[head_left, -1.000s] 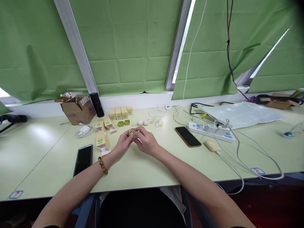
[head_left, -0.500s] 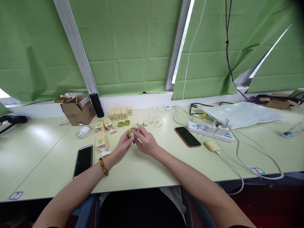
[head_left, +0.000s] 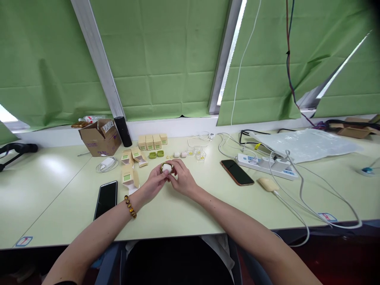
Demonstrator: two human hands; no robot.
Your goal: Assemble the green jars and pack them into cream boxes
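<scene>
Between my two hands, above the table, is a small green case with a white rounded piece showing inside it. My left hand has its fingers and thumb closed on the case from the left. My right hand grips its right side with bent fingers. Just beyond lie two small green cases, tiny yellowish pieces, two pale cylinders and clear little cups. Opened cardboard boxes with green windows lie left of my hands.
A row of small closed boxes stands at the back. A phone lies at left, another phone at right, by a power strip and loose cables. A brown carton and a black cylinder stand at back left.
The green case has turned in my hands, so its white piece now faces up more. My right fingers have moved from over it to its side. The view has shifted slightly.
</scene>
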